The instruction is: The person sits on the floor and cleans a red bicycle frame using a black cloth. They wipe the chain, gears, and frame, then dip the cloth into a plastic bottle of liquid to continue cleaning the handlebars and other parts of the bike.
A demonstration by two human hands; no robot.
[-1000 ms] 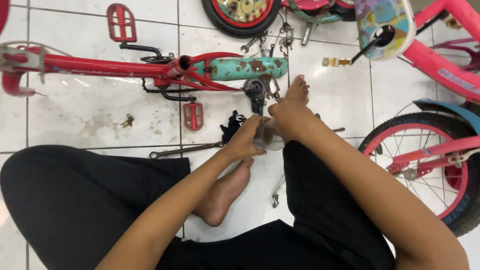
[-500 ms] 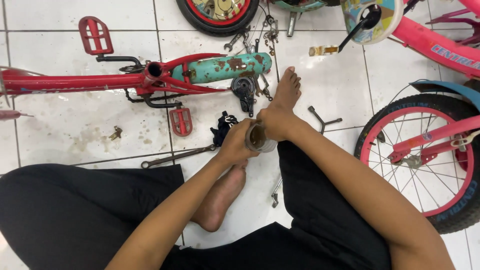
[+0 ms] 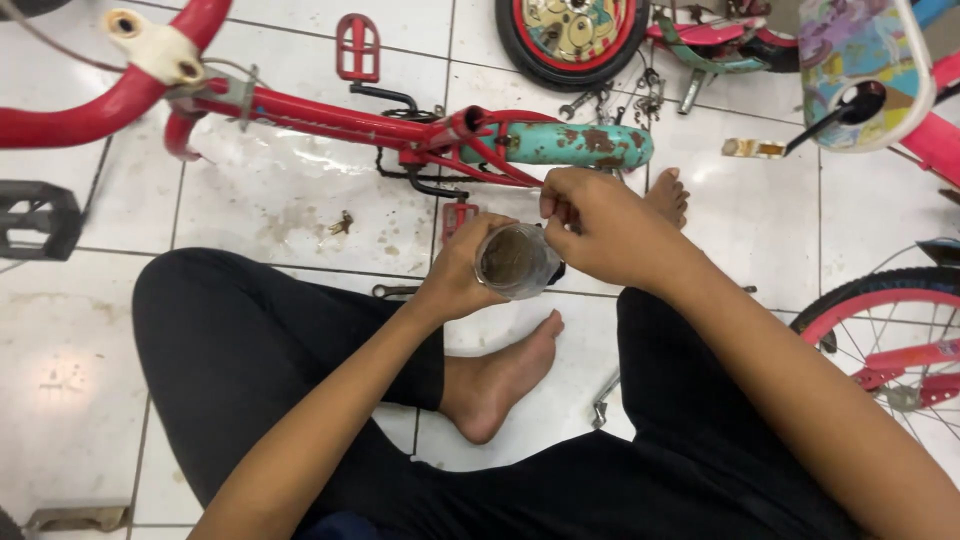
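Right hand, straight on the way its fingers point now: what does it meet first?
The right hand points left and slightly down, fingertips at the rim of the small open jar held by the left hand. It would likely meet that jar first; depth is unclear.

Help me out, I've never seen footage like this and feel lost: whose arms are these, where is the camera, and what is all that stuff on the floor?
The camera sits on a person's head and looks down, so the arms and crossed legs in black trousers are their own. They sit barefoot on a white tiled floor. The left hand holds a small round clear container with brownish contents. The right hand is at its rim with fingers pinched; what they pinch is too small to tell. Ahead lies a red bicycle frame with a rusty teal part, a loose red pedal, a wrench and small metal parts. A pink-rimmed wheel is at the right.
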